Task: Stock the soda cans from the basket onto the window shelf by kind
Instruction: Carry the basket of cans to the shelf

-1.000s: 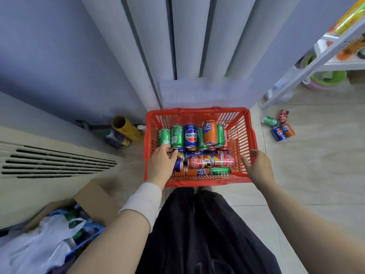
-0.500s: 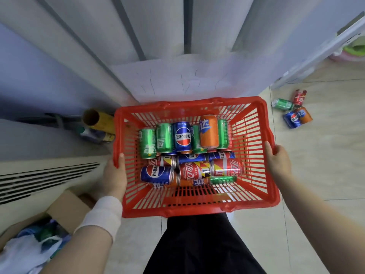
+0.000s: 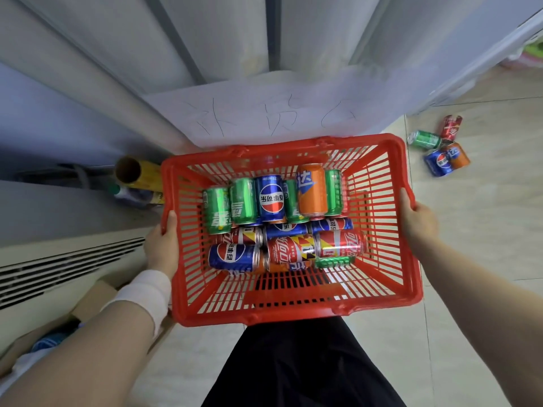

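Note:
A red plastic basket [image 3: 390, 259] is held up in front of me, above my legs. My left hand [image 3: 161, 245] grips its left rim and my right hand [image 3: 417, 221] grips its right rim. Inside lie several soda cans: green ones [image 3: 217, 210] along the far side, a blue Pepsi can [image 3: 270, 198], an orange Fanta can [image 3: 312, 190], and red Coca-Cola cans [image 3: 291, 250] nearer me. A white sheet with handwritten characters [image 3: 270, 110] lies on the ledge just beyond the basket.
Several loose cans [image 3: 439, 148] lie on the tiled floor at the right. A yellow roll [image 3: 138, 173] and a bottle sit by the wall at the left. A vented unit [image 3: 58, 265] and a cardboard box [image 3: 88, 306] with bags are at the lower left.
My hands went from inside the basket to its two side rims. The basket has risen off the floor toward me, and the view has closed in on it.

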`<action>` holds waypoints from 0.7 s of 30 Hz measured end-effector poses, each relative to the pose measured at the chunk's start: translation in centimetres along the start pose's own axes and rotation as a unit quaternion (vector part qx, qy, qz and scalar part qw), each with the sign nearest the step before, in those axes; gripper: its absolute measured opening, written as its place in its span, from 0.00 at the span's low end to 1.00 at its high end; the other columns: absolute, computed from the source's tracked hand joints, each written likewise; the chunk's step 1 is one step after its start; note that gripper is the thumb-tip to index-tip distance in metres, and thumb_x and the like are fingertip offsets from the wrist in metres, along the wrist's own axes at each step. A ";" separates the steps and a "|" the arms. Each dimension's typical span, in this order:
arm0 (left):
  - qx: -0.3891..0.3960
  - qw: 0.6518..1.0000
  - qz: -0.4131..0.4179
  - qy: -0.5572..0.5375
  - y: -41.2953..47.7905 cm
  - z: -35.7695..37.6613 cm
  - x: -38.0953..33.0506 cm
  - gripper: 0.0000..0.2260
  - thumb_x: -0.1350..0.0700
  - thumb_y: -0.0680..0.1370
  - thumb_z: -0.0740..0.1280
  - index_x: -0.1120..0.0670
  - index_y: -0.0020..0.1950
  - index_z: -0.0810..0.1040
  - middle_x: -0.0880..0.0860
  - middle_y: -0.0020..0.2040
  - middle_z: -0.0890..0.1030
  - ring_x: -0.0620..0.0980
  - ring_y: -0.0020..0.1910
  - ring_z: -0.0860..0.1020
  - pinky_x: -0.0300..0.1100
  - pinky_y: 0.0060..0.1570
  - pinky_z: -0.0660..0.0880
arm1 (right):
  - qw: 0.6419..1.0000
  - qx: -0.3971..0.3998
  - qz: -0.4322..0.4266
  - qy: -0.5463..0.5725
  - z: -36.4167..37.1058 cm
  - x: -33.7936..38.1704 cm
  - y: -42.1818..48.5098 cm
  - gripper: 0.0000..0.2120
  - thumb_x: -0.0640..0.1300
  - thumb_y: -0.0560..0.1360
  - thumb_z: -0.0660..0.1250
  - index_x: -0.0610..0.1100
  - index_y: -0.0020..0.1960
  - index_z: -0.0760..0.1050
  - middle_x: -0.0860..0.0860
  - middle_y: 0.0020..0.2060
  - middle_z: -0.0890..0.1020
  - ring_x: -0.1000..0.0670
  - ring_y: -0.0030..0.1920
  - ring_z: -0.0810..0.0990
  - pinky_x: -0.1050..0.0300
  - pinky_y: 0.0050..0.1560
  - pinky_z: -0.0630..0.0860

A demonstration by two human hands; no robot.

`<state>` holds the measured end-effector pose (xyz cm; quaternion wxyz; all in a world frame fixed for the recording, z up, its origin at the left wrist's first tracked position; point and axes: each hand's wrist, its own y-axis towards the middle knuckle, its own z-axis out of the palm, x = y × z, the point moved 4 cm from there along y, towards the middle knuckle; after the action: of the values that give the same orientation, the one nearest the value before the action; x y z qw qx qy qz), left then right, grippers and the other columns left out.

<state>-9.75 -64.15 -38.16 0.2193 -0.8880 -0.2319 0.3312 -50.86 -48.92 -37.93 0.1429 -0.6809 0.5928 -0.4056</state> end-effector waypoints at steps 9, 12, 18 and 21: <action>0.019 1.000 0.007 0.010 -3.2 -1.0 -1.0 0.25 0.36 0.77 0.53 0.55 0.49 0.78 0.54 0.43 0.81 0.54 0.41 0.79 0.46 0.44 0.74 | 0.999 -0.006 0.042 0.030 -3.3 -2.0 -2.5 0.27 0.64 0.76 0.53 0.43 0.58 0.73 0.48 0.43 0.79 0.51 0.32 0.77 0.55 0.42 0.74; 0.034 0.999 0.022 0.025 -4.6 -1.1 -2.2 0.23 0.37 0.78 0.54 0.54 0.48 0.77 0.55 0.44 0.80 0.56 0.42 0.78 0.46 0.46 0.72 | 0.996 -0.016 0.056 0.062 -5.2 -4.1 -4.0 0.28 0.65 0.75 0.54 0.42 0.57 0.74 0.47 0.45 0.81 0.47 0.37 0.80 0.53 0.43 0.76; 0.078 0.992 0.084 0.059 -8.1 0.3 -6.4 0.21 0.43 0.80 0.55 0.59 0.53 0.78 0.55 0.44 0.76 0.54 0.44 0.75 0.43 0.46 0.67 | 0.989 -0.065 0.075 0.112 -9.5 -9.4 -7.7 0.27 0.63 0.76 0.55 0.40 0.56 0.75 0.46 0.45 0.80 0.45 0.41 0.79 0.53 0.47 0.75; 0.096 0.987 0.109 0.068 -9.8 1.8 -8.5 0.21 0.43 0.80 0.56 0.58 0.52 0.78 0.56 0.45 0.78 0.52 0.42 0.74 0.42 0.45 0.67 | 0.983 -0.089 0.092 0.133 -11.5 -12.6 -8.7 0.28 0.62 0.76 0.55 0.39 0.56 0.76 0.44 0.45 0.80 0.45 0.42 0.78 0.54 0.48 0.74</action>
<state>-19.37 -60.66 -29.96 0.2817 -0.9030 -0.0856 0.3129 -52.79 -31.74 -29.62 0.0388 -0.5734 0.7005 -0.4231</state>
